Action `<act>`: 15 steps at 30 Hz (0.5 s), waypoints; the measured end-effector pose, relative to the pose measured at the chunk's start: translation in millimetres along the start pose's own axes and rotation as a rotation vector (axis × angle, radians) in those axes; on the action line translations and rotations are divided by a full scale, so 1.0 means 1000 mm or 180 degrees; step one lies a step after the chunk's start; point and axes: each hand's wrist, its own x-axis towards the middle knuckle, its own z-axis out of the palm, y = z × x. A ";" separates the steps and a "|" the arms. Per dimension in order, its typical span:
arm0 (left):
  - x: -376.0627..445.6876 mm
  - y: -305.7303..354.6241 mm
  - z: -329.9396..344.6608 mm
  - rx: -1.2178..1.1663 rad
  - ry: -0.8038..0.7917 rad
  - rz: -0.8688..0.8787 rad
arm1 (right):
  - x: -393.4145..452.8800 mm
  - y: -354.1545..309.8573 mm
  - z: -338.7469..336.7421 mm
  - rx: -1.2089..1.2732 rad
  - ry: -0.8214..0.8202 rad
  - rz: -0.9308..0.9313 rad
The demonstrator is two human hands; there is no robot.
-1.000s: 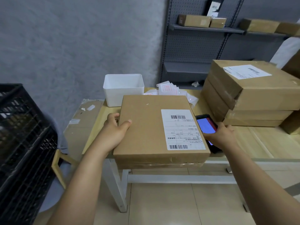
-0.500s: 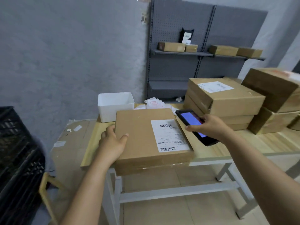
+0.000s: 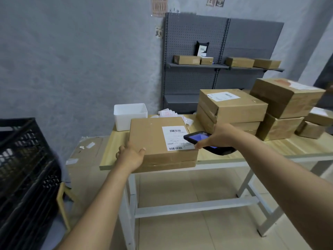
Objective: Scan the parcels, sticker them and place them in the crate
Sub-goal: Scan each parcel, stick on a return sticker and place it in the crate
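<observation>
A flat brown parcel (image 3: pixel 153 139) with a white barcode label (image 3: pixel 175 138) lies at the front edge of the wooden table (image 3: pixel 270 148). My left hand (image 3: pixel 130 156) grips the parcel's near left corner, thumb on top. My right hand (image 3: pixel 219 135) holds a black handheld scanner (image 3: pixel 198 137) with a lit blue screen, its front end over the label's right edge. A black plastic crate (image 3: pixel 27 170) stands on the left, beside the table. Sticker sheets (image 3: pixel 167 112) lie behind the parcel.
A white tub (image 3: pixel 130 114) sits at the table's back left. Stacked brown parcels (image 3: pixel 232 109) and more boxes (image 3: pixel 286 109) fill the right side of the table. A grey pegboard shelf (image 3: pixel 223 65) with small boxes stands behind. Flattened cardboard (image 3: pixel 84 159) leans left of the table.
My right hand has lifted the scanner from beside the parcel and brought it left, over the label. My head has pulled back and tilted up. The left hand stays on the parcel.
</observation>
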 end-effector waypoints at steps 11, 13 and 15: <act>-0.015 -0.008 -0.006 -0.0127 -0.0262 0.0040 | -0.018 0.001 0.001 0.0034 0.0001 -0.0049; -0.015 -0.008 -0.007 -0.0154 -0.0257 0.0058 | -0.017 0.003 0.000 0.0040 -0.0016 -0.0049; -0.014 -0.010 -0.008 -0.0211 -0.0232 0.0053 | -0.014 0.006 0.001 0.0086 -0.0027 -0.0036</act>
